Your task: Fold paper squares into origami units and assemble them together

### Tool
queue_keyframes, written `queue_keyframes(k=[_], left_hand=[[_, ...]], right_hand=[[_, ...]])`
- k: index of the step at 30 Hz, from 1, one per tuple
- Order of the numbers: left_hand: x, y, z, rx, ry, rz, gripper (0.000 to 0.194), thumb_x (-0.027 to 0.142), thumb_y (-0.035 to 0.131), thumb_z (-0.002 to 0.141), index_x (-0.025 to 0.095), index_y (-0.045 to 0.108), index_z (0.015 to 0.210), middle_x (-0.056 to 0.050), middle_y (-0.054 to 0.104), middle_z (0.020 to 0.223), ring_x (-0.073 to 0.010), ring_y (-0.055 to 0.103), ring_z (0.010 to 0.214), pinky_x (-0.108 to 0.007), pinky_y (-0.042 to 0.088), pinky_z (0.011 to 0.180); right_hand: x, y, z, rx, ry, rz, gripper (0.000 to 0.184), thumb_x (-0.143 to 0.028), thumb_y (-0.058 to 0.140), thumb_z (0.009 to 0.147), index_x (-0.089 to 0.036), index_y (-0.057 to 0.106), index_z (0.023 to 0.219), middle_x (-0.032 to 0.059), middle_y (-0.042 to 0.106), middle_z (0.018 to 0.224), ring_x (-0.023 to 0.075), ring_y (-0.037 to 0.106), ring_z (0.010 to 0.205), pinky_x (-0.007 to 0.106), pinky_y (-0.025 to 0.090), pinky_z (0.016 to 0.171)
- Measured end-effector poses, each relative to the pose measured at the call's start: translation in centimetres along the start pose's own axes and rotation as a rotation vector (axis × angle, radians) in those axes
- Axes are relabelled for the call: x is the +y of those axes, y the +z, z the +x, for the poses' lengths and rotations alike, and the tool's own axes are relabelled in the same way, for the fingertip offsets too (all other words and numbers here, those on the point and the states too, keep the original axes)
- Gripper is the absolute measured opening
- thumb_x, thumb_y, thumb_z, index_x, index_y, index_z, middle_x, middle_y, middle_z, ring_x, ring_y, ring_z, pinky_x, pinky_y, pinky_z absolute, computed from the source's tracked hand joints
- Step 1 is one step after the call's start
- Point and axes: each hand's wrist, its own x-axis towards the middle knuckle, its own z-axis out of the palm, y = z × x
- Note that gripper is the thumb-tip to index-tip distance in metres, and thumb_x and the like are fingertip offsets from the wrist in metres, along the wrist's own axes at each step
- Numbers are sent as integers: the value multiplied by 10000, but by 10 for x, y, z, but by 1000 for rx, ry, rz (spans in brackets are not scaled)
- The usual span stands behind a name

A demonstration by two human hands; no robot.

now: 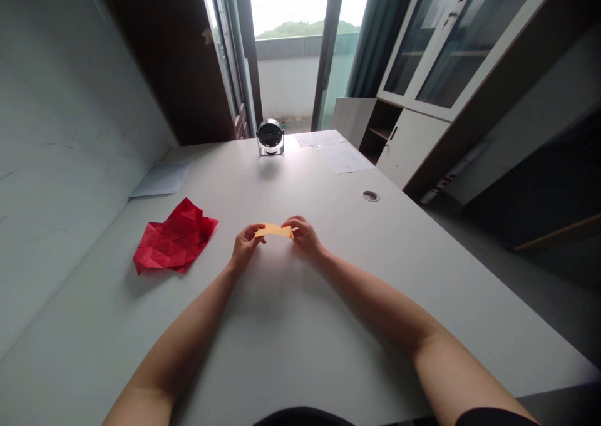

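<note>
A small folded piece of yellow-orange paper [274, 230] is held between my two hands over the middle of the white table. My left hand [245, 244] pinches its left end, fingers closed on the edge. At the other end, my right hand [305, 235] grips the paper, with the thumb below and the fingers bent over the top. The strip looks slightly bowed. To the left lies a creased red sheet of paper [176, 238], apart from both hands.
On the white table [300, 326] stand a round black-and-silver device [270, 136] at the back and a stack of white paper [162, 178] at left. Printed sheets [345, 158] lie at the back right, near a round cable hole [370, 196]. A wall borders the left side.
</note>
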Motion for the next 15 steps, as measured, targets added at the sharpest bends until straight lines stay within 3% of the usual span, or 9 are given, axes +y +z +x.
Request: queue_keyframes(k=[4,8,11,15], left_hand=[[2,0,-1,-15,0,-23,438,452,800,739,168,704,1059,-89,701,1050,-153,635,734,-310,522,731],[2,1,-2,-59,12,-24,452,449,789,759,167,680,1096,-108,676,1135,-163,643,785,-323,540,748],[0,0,-3,-97,24,9,465,432,775,784,179,650,1153,-113,658,1191,-163,654,804,-330,544,775],[-4,-1,-5,-128,11,136,470,424,753,816,195,625,1206,-67,712,967,-191,690,810,-313,525,773]], right_hand=[[9,-1,5,69,123,156,216,-388,670,773,-208,707,886,64,635,1071,180,641,875,299,528,739],[7,-1,6,39,245,244,329,-464,696,789,-189,683,969,71,699,979,195,683,798,282,510,639],[2,-2,5,20,262,265,389,-519,714,802,-180,665,985,83,718,939,222,710,822,288,518,632],[1,-3,5,9,242,262,413,-541,737,792,-169,667,958,77,725,860,213,702,813,303,541,660]])
